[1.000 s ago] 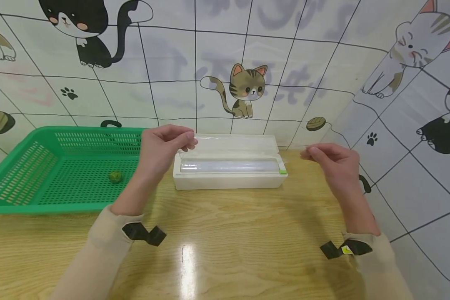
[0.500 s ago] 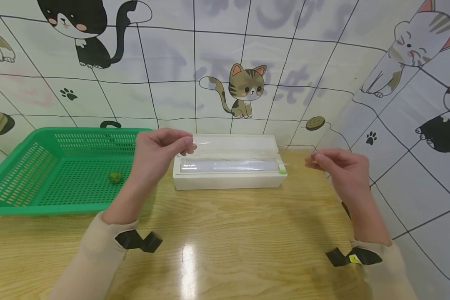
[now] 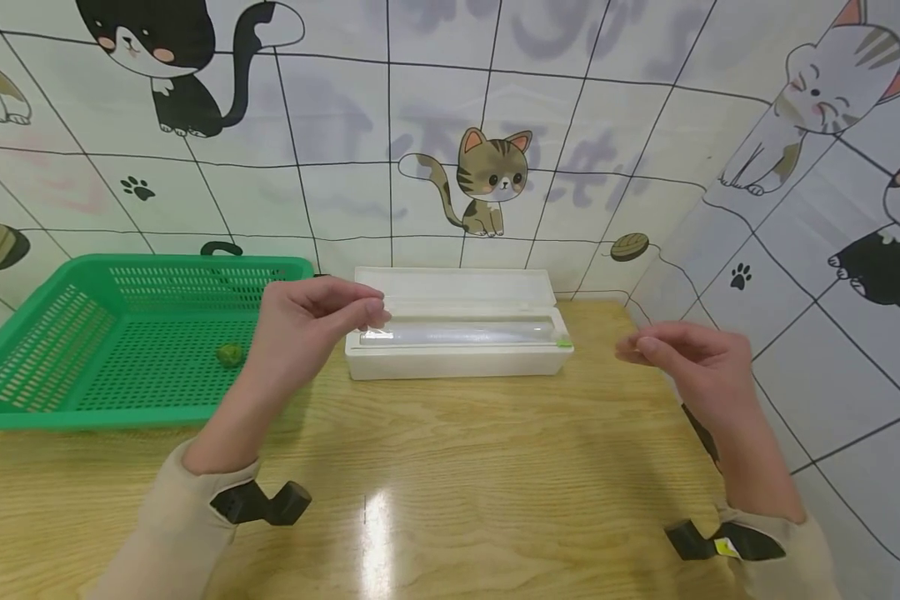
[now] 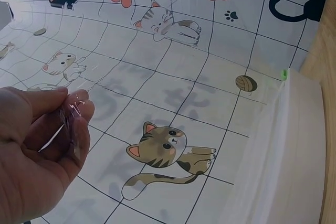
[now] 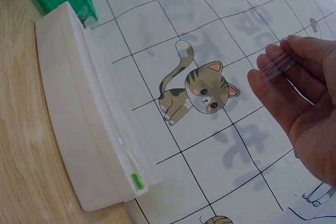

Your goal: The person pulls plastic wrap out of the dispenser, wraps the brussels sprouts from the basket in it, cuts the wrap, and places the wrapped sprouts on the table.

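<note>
A thin sheet of clear plastic wrap is stretched between my two raised hands, and its outline is hard to see. My left hand [image 3: 307,333] pinches one corner, where bunched plastic wrap [image 4: 72,114] shows between thumb and fingers. At the other corner, my right hand [image 3: 701,375] grips gathered plastic wrap [image 5: 277,66]. Behind and between the hands stands a white wrap dispenser box [image 3: 461,365] with its lid [image 3: 453,286] raised. Inside lies the clear roll [image 3: 461,334]. A small green slider [image 3: 563,343] sits at the box's right end.
On the left a green plastic basket [image 3: 112,418] holds a small round green vegetable [image 3: 230,355]. The wooden table [image 3: 450,467] runs up to a wall covering [image 3: 330,100] printed with cats, which also closes off the right side.
Both hands have moved down and nearer to me, drifting apart. The left went slightly left and the right went right, each keeping its hold on the plastic wrap. The box has stayed put.
</note>
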Demonstrator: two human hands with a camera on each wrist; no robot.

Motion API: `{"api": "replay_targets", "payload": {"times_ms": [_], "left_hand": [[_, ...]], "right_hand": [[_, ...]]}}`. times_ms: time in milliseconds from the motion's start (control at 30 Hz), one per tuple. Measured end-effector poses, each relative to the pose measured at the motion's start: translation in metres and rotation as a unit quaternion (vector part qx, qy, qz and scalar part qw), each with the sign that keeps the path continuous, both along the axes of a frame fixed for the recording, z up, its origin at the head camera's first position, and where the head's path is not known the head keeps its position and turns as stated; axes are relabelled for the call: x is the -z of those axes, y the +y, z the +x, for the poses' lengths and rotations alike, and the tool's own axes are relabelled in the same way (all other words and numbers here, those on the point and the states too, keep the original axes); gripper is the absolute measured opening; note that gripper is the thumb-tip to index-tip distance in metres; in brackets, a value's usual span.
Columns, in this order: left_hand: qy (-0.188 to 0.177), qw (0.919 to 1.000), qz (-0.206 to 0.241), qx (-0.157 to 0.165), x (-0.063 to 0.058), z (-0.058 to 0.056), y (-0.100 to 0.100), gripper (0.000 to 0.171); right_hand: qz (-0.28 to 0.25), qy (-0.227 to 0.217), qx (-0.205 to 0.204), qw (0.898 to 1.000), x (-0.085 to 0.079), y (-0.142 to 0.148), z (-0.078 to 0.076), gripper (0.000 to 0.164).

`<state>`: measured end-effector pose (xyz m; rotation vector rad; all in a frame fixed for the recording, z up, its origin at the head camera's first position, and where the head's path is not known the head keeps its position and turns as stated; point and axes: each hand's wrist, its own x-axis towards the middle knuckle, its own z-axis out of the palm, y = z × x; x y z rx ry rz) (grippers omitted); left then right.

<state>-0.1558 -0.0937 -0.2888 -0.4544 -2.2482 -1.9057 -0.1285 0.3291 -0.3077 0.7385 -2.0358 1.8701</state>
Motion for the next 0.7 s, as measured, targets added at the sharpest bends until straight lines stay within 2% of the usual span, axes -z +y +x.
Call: {"api": "replay_targets", "payload": {"times_ms": [100,200,333,400,567,700], "left_hand": [[0.012,0.9998,-0.011,0.013,0.001,0.005,-0.002,0.012],[0.052,0.9974,-0.035,0.035,0.005,0.01,-0.004,0.007],[0.118,0.9889,-0.058,0.068,0.011,0.015,-0.006,0.007],[0.137,0.9855,-0.059,0.082,0.014,0.017,-0.007,0.008],[0.137,0.981,-0.056,0.126,0.023,0.022,-0.01,0.011],[0.116,0.9796,-0.053,0.155,0.031,0.026,-0.012,0.013]], "right_hand": [[0.016,-0.018,0.006,1.0,0.0,0.001,0.006,0.015],[0.021,-0.024,0.002,0.999,0.002,0.003,0.01,0.015],[0.021,-0.024,-0.011,0.999,0.009,0.007,0.014,0.019],[0.015,-0.016,-0.025,0.999,0.014,0.008,0.015,0.021],[0.006,0.006,-0.054,0.999,0.027,0.012,0.016,0.027],[0.028,-0.013,-0.051,0.998,0.033,0.014,0.021,0.027]]}}
